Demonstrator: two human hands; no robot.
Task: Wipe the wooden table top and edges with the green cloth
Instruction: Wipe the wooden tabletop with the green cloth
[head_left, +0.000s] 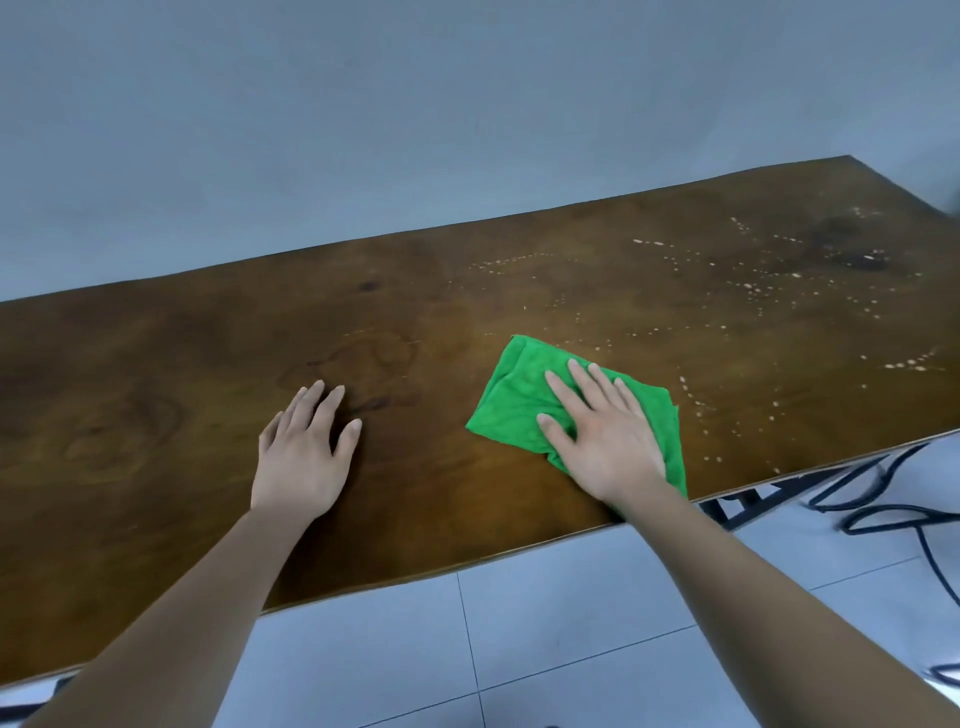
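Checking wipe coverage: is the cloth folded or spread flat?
Folded and bunched. The cloth shows creases and doubled layers, lying as a small pad under the flat right hand on the table.

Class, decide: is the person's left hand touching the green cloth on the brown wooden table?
Apart. The head view shows bare brown wooden table between the left hand and the green cloth.

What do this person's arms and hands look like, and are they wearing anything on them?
Both arms are bare as far as the picture shows: no sleeves, gloves, watch, rings or bracelets can be seen. The left hand and the right hand are uncovered, with slim fingers and short, plain nails. No markings or cables are on either arm.
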